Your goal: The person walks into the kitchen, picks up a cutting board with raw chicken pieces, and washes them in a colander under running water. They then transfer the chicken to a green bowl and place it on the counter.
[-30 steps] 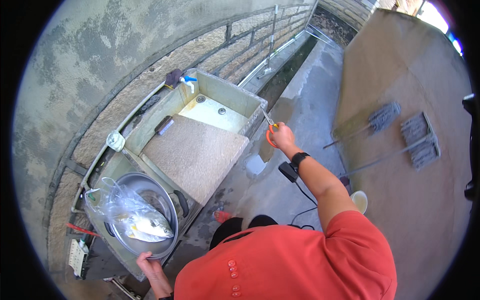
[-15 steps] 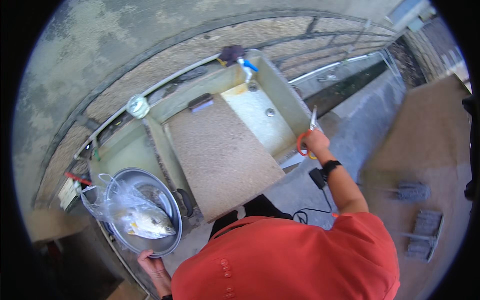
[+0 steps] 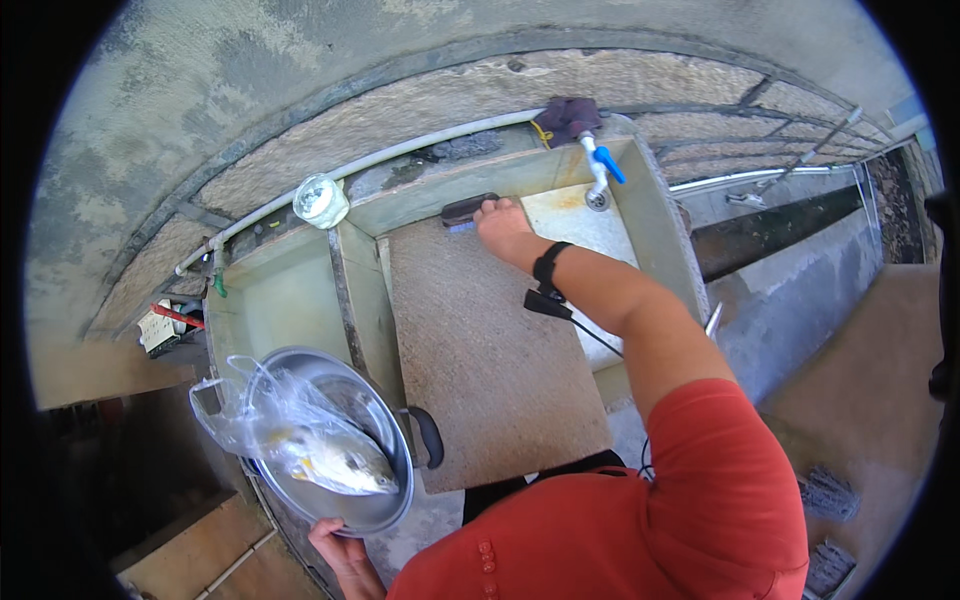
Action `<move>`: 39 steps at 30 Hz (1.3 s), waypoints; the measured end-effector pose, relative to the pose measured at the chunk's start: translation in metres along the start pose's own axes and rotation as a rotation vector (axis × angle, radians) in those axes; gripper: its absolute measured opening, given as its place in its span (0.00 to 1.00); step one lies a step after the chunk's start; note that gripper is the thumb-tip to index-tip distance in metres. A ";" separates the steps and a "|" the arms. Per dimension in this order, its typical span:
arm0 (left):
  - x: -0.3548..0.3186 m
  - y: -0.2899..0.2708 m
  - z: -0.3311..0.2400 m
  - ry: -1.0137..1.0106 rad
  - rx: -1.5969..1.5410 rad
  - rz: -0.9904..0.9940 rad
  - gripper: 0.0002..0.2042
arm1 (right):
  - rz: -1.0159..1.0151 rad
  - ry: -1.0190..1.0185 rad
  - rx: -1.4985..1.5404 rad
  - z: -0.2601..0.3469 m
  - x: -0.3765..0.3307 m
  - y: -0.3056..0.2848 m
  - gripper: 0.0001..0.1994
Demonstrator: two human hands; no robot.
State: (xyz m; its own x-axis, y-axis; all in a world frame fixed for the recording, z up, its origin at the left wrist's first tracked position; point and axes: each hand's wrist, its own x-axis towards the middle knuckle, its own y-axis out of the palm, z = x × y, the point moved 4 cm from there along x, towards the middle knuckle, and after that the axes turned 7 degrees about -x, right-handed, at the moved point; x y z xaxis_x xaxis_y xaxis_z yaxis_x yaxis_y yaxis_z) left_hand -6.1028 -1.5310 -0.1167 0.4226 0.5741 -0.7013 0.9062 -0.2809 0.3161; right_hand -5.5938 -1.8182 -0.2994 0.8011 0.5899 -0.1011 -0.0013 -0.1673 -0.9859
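Steel catches the light nearest the body: a round metal bowl (image 3: 335,440) sits low on the left, and the left hand (image 3: 345,560) has its fingers curled under the near rim, holding it up. Inside the bowl lies a silvery fish (image 3: 335,462) with yellowish fins, half covered by a crumpled clear plastic bag (image 3: 260,415); its head points right, toward the person. A dark handle (image 3: 428,437) pokes out just beside the bowl's right edge.

Beyond that stretches the flat stone slab of the bench (image 3: 480,370), with a sunken basin (image 3: 275,305) to its left. The right arm reaches across the slab with a black wristband (image 3: 547,265) and a trailing cable on it. The right hand (image 3: 503,228) is at the slab's far edge, its fingers touching the right end of a dark scrubbing brush (image 3: 467,211). Whether they have closed around it, I cannot tell. The brush lies with its long axis left to right along the back wall, so it extends leftward from the fingers. The right hand is at it; the left is well apart.

Farther right, a blue-handled tap (image 3: 600,165) hangs over a small sink (image 3: 580,225). A white cup-like object (image 3: 320,200) stands on the back ledge.
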 end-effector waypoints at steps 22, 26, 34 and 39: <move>-0.003 -0.007 -0.002 -0.076 0.016 -0.093 0.35 | 0.088 0.731 2.517 0.107 0.102 -0.035 0.11; -0.017 0.015 -0.003 -0.051 0.069 -0.114 0.35 | 0.268 0.777 2.373 0.111 0.122 -0.038 0.14; -0.025 0.020 0.000 -0.016 0.077 -0.156 0.34 | 0.395 0.188 2.112 0.072 0.013 -0.116 0.14; -0.019 0.005 0.004 -0.022 0.074 -0.141 0.37 | 0.317 0.220 1.513 -0.033 -0.151 -0.134 0.09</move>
State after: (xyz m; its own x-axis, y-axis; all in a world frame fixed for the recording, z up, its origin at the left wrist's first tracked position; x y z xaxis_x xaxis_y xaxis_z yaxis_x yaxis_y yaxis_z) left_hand -6.1065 -1.5462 -0.1047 0.2898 0.5948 -0.7498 0.9526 -0.2552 0.1657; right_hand -5.6948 -1.9111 -0.1477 0.7197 0.5406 -0.4357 -0.6515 0.7427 -0.1547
